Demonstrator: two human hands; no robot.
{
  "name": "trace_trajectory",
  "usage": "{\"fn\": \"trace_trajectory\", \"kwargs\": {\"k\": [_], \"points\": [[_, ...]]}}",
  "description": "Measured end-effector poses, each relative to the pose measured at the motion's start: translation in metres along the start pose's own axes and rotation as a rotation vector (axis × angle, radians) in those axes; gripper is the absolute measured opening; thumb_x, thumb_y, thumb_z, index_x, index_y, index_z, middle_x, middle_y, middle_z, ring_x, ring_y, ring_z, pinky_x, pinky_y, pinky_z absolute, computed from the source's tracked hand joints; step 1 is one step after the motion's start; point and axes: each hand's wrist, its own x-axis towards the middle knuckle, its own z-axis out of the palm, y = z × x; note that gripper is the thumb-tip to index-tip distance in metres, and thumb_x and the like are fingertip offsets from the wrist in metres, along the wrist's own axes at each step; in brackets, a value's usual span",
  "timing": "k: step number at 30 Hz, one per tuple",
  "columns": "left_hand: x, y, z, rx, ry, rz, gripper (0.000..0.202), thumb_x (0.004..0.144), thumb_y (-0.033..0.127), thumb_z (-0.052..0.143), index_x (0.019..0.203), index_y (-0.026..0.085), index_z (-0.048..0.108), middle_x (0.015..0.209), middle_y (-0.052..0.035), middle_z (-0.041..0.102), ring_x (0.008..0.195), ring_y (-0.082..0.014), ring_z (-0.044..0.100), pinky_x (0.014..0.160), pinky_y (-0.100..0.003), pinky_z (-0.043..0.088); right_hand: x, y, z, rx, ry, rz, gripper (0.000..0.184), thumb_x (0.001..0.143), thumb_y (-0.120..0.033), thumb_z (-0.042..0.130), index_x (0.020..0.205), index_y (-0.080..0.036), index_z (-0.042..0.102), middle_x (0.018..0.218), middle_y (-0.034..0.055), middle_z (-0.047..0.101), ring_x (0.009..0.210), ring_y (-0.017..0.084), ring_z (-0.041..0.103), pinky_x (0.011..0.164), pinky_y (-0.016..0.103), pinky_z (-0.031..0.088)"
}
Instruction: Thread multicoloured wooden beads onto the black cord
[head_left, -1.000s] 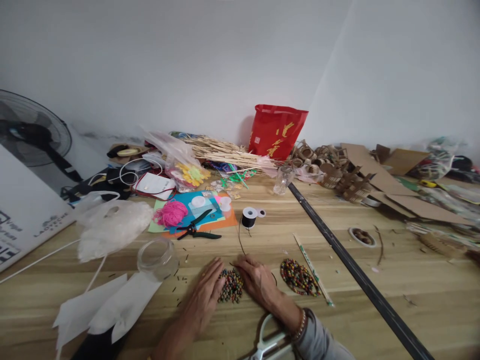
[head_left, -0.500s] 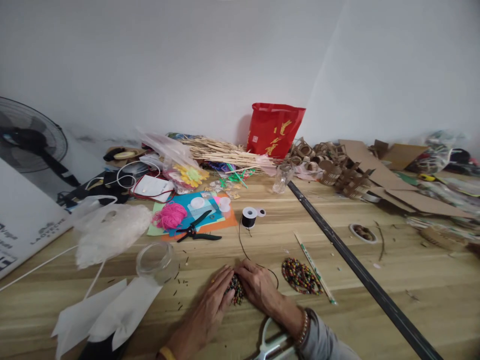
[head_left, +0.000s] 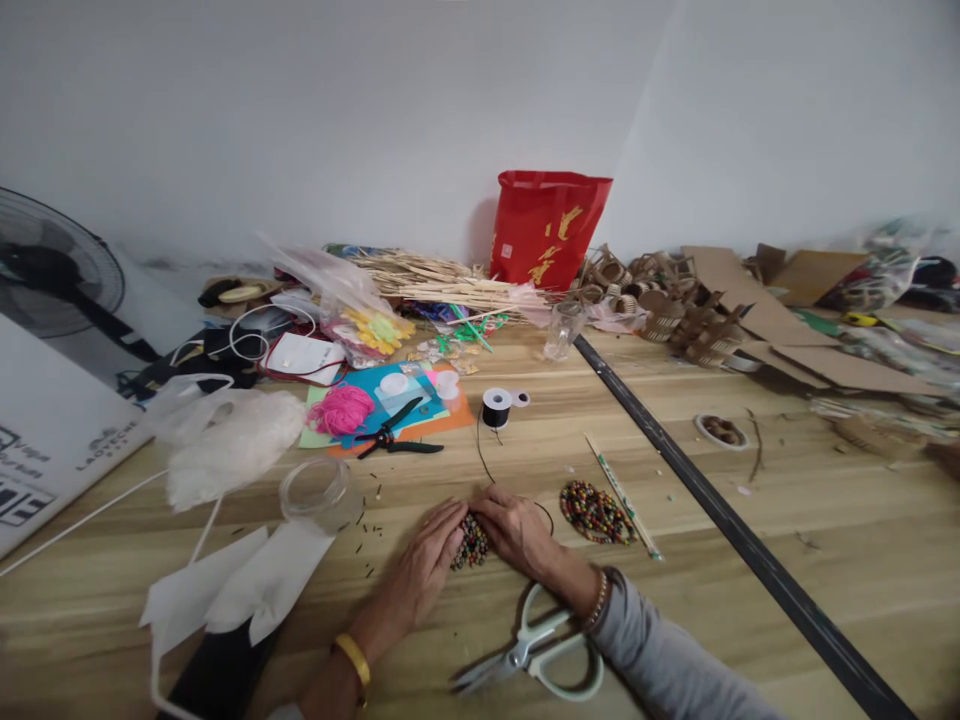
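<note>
My left hand (head_left: 426,562) and my right hand (head_left: 516,530) cup a small heap of coloured beads (head_left: 472,541) between them on the wooden table (head_left: 750,620). Both hands lie flat with fingers pressed against the heap from either side. A black cord (head_left: 481,460) runs from my right hand up to a black thread spool (head_left: 496,407). A second pile of coloured beads (head_left: 595,512) lies just right of my right hand. White-handled scissors (head_left: 532,660) rest near my right wrist.
A clear glass jar (head_left: 320,492) and white paper pieces (head_left: 240,590) lie to the left. Black pliers (head_left: 394,440) sit on coloured sheets with pink yarn (head_left: 341,409). A long dark bar (head_left: 720,520) crosses the table. A red bag (head_left: 546,230) and cardboard scraps (head_left: 757,330) stand behind.
My hands have closed in on the bead heap, squeezing it smaller. The view has shifted, and the scissors and my left wrist's bangle now show.
</note>
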Motion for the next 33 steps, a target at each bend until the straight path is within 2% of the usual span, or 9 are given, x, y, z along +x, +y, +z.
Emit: {"fn": "trace_trajectory", "kwargs": {"k": [5,11,17,33], "points": [[0.0006,-0.0017,-0.0007,-0.070,0.024,-0.017,0.042,0.096,0.036,0.032,0.128,0.020,0.054,0.137,-0.0071,0.053,0.129,-0.0201,0.046,0.111,-0.045,0.035,-0.0014,0.0045,0.0031,0.063,0.019,0.017,0.021,0.092,-0.015,0.047,0.101,-0.020,0.065,0.089,0.0060,0.065,0.076,0.016,0.063,0.065,0.022,0.046],[0.0029,-0.0035,-0.0010,-0.118,-0.003,-0.058,0.042,0.096,0.037,0.032,0.128,0.020,0.054,0.137,-0.0059,0.053,0.129,-0.0191,0.045,0.113,-0.044,0.032,-0.0010,0.0080,0.0052,0.118,0.026,0.048,0.019,0.093,-0.016,0.047,0.099,-0.021,0.064,0.089,0.0042,0.064,0.078,0.016,0.063,0.065,0.021,0.045],[0.0041,-0.0014,-0.0022,-0.149,-0.010,-0.094,0.043,0.095,0.037,0.032,0.125,0.018,0.056,0.135,-0.0073,0.055,0.127,-0.0205,0.046,0.113,-0.045,0.032,-0.0004,0.0067,0.0049,0.072,0.025,0.066,0.017,0.094,-0.018,0.047,0.094,-0.020,0.065,0.086,0.0041,0.064,0.074,0.015,0.061,0.062,0.022,0.043],[0.0023,0.0052,-0.0042,-0.206,-0.042,-0.076,0.044,0.094,0.039,0.035,0.125,0.019,0.057,0.134,-0.0074,0.055,0.126,-0.0217,0.047,0.112,-0.044,0.032,-0.0026,0.0081,0.0065,0.068,0.043,-0.015,0.013,0.092,-0.015,0.050,0.091,-0.020,0.062,0.085,0.0036,0.062,0.077,0.015,0.059,0.065,0.022,0.043]]}}
